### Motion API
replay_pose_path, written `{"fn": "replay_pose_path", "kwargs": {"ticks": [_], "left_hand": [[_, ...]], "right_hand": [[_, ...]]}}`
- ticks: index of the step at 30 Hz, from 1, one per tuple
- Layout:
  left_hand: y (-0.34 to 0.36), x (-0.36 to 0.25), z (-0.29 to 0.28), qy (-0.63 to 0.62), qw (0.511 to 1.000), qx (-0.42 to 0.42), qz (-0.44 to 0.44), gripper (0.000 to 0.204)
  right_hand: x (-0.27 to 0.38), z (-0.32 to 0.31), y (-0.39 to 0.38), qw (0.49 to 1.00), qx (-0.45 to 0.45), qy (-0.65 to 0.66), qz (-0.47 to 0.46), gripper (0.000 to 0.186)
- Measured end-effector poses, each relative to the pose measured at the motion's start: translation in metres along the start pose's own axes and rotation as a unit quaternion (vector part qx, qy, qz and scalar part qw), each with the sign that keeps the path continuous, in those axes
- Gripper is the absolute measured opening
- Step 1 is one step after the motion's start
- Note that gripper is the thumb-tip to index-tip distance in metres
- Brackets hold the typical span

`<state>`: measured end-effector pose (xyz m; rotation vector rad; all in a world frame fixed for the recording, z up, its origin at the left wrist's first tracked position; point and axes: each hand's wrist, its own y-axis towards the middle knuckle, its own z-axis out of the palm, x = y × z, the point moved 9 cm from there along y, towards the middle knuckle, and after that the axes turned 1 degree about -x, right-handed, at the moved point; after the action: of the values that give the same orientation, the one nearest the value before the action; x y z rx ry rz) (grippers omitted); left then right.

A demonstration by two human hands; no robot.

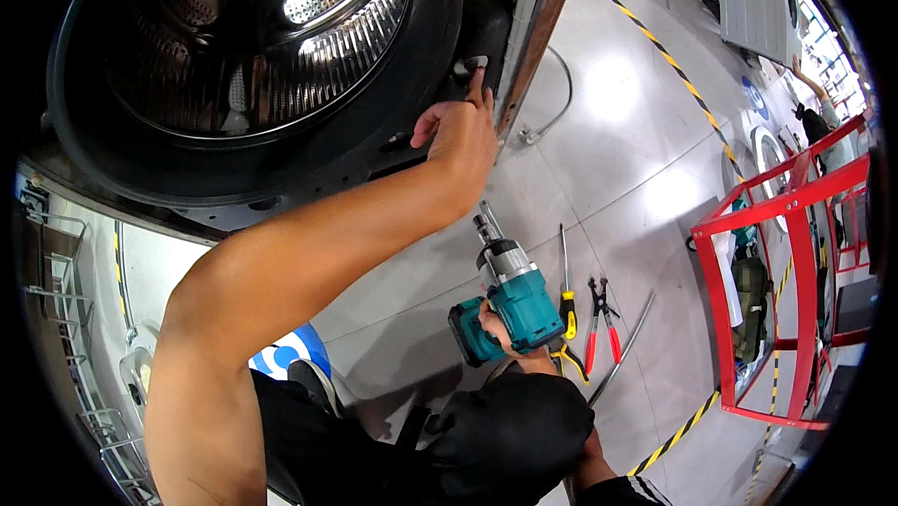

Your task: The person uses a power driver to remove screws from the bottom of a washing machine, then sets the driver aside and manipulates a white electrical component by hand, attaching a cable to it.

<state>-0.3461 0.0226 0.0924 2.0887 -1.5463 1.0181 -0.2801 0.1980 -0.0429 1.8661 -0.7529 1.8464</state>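
Note:
A washing machine's open front shows its shiny steel drum (253, 85), ringed by a black tub rim (309, 174). My left hand (460, 137) reaches to the right of that rim. Its index finger is stretched out against a small white part (470, 65) in the dark gap beside the cabinet's edge, with the thumb held apart. Lower down, my right hand (499, 326) is wrapped around the grip of a teal and black cordless impact wrench (526, 308). The wrench's socket end points up toward the machine. My right hand's fingers are partly hidden by the tool.
On the tiled floor lie a yellow-handled screwdriver (567, 305), red-handled pliers (601, 319), yellow-and-black pliers (572, 364) and a thin metal rod (625, 347). A grey cord (567, 85) trails near the cabinet. A red metal frame (800, 291) stands right. Another person holds a grey panel (753, 1).

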Motion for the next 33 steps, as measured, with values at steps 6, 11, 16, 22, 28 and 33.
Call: {"fn": "replay_pose_path", "kwargs": {"ticks": [6,11,16,22,28,33], "left_hand": [[-0.008,0.006,-0.001,-0.137,0.973,-0.184,0.010,0.047],[-0.058,-0.010,0.020,-0.300,0.929,-0.157,0.147,0.013],[-0.115,-0.055,0.125,-0.250,0.915,0.146,0.280,0.013],[-0.152,-0.061,0.200,-0.212,0.929,0.143,0.268,0.016],[-0.130,-0.031,0.162,-0.110,0.984,-0.116,0.073,0.044],[-0.100,-0.024,0.138,-0.072,0.996,-0.034,0.045,0.059]], "right_hand": [[-0.003,0.007,0.002,0.995,0.029,-0.096,-0.010,0.023],[-0.032,-0.001,-0.003,0.967,0.007,0.242,0.080,0.026],[-0.023,0.017,-0.003,0.919,0.047,0.363,0.150,0.036],[-0.033,0.025,-0.010,0.918,0.034,0.340,0.203,0.039],[-0.020,0.028,-0.010,0.966,0.053,0.197,0.157,0.035],[-0.034,0.043,-0.014,0.967,0.078,0.158,0.185,0.038]]}}
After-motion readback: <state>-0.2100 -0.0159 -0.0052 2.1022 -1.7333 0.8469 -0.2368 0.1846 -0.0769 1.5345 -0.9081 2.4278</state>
